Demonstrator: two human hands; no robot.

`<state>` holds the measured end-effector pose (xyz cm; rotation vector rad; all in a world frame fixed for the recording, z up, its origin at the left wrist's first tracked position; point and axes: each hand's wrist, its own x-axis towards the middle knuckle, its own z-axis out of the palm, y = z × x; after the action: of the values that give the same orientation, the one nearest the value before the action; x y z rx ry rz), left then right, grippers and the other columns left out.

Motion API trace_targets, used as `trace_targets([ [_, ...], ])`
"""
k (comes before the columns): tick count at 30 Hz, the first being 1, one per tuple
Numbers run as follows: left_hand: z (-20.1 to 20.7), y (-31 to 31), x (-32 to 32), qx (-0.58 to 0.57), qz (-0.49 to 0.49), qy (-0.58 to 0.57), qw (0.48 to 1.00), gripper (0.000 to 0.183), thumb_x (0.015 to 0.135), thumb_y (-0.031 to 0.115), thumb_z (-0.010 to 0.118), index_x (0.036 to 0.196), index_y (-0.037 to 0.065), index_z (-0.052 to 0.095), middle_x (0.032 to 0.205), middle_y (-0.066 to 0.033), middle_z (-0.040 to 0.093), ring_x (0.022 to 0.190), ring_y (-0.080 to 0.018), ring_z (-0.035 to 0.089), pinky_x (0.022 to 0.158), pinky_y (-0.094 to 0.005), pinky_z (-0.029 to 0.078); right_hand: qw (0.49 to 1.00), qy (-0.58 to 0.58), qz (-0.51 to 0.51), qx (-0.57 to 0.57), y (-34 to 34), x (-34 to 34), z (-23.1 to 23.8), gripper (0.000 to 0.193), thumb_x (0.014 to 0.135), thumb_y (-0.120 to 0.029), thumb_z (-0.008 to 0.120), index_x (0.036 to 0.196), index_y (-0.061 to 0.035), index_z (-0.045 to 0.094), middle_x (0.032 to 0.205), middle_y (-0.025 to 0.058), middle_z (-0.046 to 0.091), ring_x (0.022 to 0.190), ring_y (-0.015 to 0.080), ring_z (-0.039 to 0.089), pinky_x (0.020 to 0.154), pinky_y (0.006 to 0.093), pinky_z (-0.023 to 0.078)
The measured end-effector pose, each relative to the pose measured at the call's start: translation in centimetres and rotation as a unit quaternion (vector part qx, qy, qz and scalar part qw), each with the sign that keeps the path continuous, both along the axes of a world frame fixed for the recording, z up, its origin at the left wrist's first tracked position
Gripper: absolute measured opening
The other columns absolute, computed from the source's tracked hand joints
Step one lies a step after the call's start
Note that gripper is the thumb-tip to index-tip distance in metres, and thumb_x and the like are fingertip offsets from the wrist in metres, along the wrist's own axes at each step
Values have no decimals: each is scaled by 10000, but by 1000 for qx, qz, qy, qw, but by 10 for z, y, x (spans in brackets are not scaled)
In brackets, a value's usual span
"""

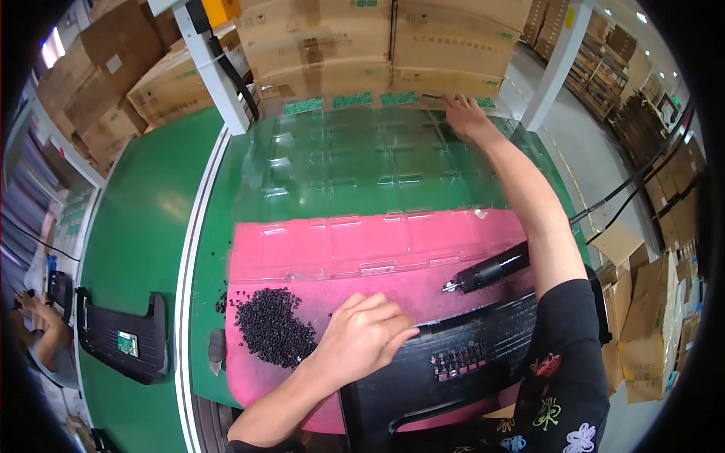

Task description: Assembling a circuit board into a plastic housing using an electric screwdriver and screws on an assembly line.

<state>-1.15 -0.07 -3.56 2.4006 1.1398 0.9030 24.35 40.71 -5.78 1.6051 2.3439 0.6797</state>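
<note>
My right hand (pixel 467 118) reaches to the far edge of a clear plastic tray (pixel 362 162), fingers stretched out beside a row of green circuit boards (pixel 352 100). Another green board (pixel 484 103) lies just right of its fingers. My left hand (pixel 368 330) is closed, with curled fingers, above the upper left edge of a black plastic panel (pixel 393 381); whatever it may hold is hidden. Several small metal-and-dark parts (pixel 458 362) stand in rows on the panel. Left of that hand lies a pile of small black pieces (pixel 273 326) on a pink mat (pixel 249 249).
A black electric screwdriver (pixel 492 270) lies on the mat beneath my right forearm. Stacked cartons (pixel 325 45) back the green bench between white posts (pixel 211 72). At left, another black panel (pixel 124 340) carries a circuit board; a person's arm (pixel 49 328) is beyond it.
</note>
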Motion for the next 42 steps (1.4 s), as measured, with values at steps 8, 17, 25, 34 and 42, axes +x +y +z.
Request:
trace_targets([
  [8, -8, -1, 5, -22, 31, -48, 998, 256, 878, 245, 701, 986, 13, 691, 922, -127, 679, 883, -298, 616, 820, -404, 497, 904, 355, 219, -93, -154, -13, 65, 793, 739, 75, 444, 1501, 16, 233, 1566, 168, 222, 1460, 360, 216, 1179, 460, 242],
  [17, 24, 0, 20, -257, -80, -485, 832, 433, 1007, 112, 537, 1400, -32, 425, 1323, -171, 561, 1098, -202, 611, 823, -320, 556, 588, 612, 343, -403, -382, -8, 90, 843, 782, 123, 466, 1553, -5, 150, 1600, 158, 144, 1468, 262, 237, 1135, 408, 300],
  [25, 41, -3, 22, -360, -105, -209, 903, 426, 993, 116, 505, 1402, -3, 480, 907, -71, 702, 707, -71, 573, 619, -238, 514, 755, 584, 254, -152, -399, 30, 99, 938, 733, 57, 771, 1520, -57, 274, 1024, 79, 695, 944, 169, 648, 937, 311, 467],
  [34, 42, 3, 26, -415, -126, -114, 894, 480, 886, 63, 675, 1347, -4, 558, 784, -67, 689, 647, -92, 643, 519, -228, 502, 820, 454, 314, -150, -409, 58, 70, 641, 665, -87, 848, 1235, 38, 584, 947, 123, 707, 869, 219, 687, 791, 289, 526],
  [42, 21, -13, 31, -167, -42, -45, 984, 577, 638, 38, 860, 1177, 14, 655, 856, -69, 698, 636, -99, 663, 504, -220, 518, 738, 583, 248, -233, -395, 71, 30, 558, 647, -138, 859, 1144, -35, 626, 1188, 119, 641, 1066, 253, 631, 855, 339, 504],
])
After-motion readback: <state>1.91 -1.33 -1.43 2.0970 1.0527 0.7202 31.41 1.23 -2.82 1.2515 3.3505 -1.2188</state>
